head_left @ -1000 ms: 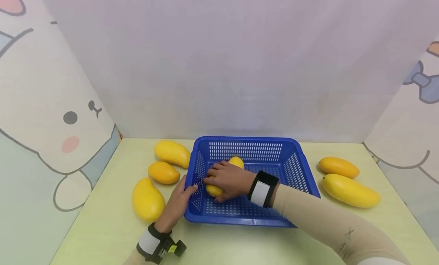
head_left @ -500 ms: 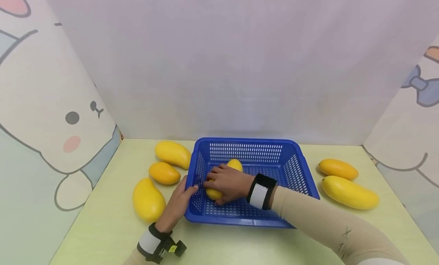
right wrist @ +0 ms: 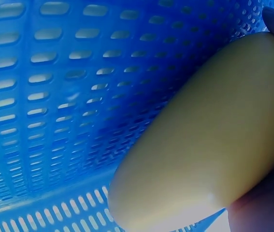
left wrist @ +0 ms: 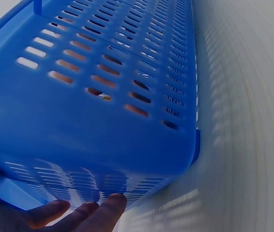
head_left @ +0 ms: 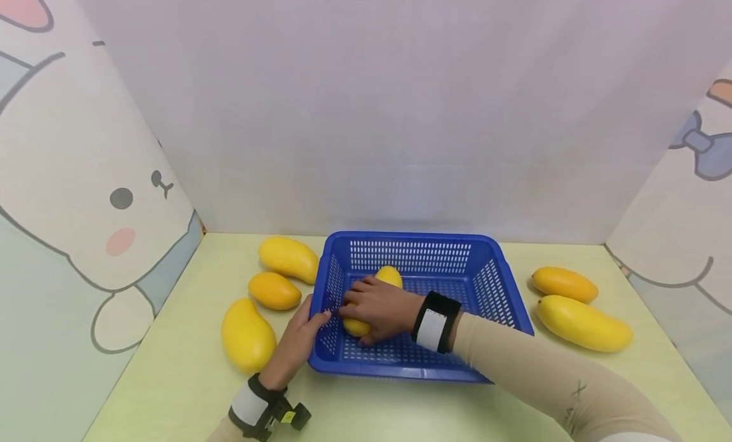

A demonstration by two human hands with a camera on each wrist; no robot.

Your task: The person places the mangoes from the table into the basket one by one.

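A blue slotted plastic basket [head_left: 423, 369] stands on the table. My left hand [head_left: 297, 340] grips its left rim, thumb over the edge; in the left wrist view, fingers [left wrist: 108, 208] lie along the outer wall. Inside the basket, toward its left side, my right hand [head_left: 380, 307] holds a yellow mango [head_left: 390, 275] from above. The palm and fingers cover its middle, and both ends show past the hand. In the right wrist view the same mango [right wrist: 204, 135] lies lengthwise close over the slotted floor, with part of the hand at the right edge.
Left of the basket lie a yellow mango [head_left: 288, 258], a smaller orange-yellow mango [head_left: 274, 291] and a larger mango [head_left: 248, 335] near the left forearm. An orange-yellow mango [head_left: 564, 284] and a long yellow mango [head_left: 583, 324] lie to its right. A pale wall [head_left: 412, 112] rises behind.
The mango's far end has shifted slightly left under my right hand. My left hand keeps its grip on the basket, which stays in place.
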